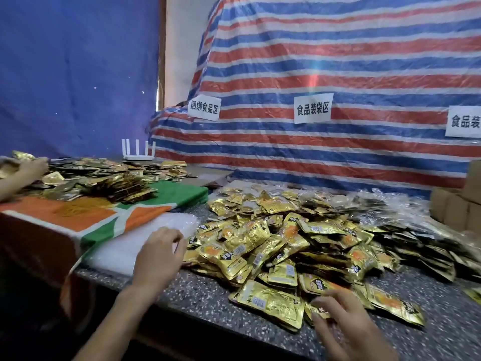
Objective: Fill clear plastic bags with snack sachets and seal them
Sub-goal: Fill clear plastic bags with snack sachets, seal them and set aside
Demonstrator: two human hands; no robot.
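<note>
A big heap of gold snack sachets [283,246] covers the speckled stone counter [208,303]. To its left lies a flat stack of clear plastic bags [135,243]. My left hand [158,259] hovers over the bags' right edge, beside the heap, fingers loosely curved and holding nothing I can see. My right hand [346,324] is at the heap's near edge, fingers spread over the front sachets [270,303]; whether it grips one is not clear.
Filled clear bags of sachets [406,220] lie at the right, with cardboard boxes [458,204] behind. An orange-green cloth [86,220] holds another person's sachet pile [109,178], their hand [31,168], and rubber bands [78,207]. A white router [138,152] stands by the striped tarp.
</note>
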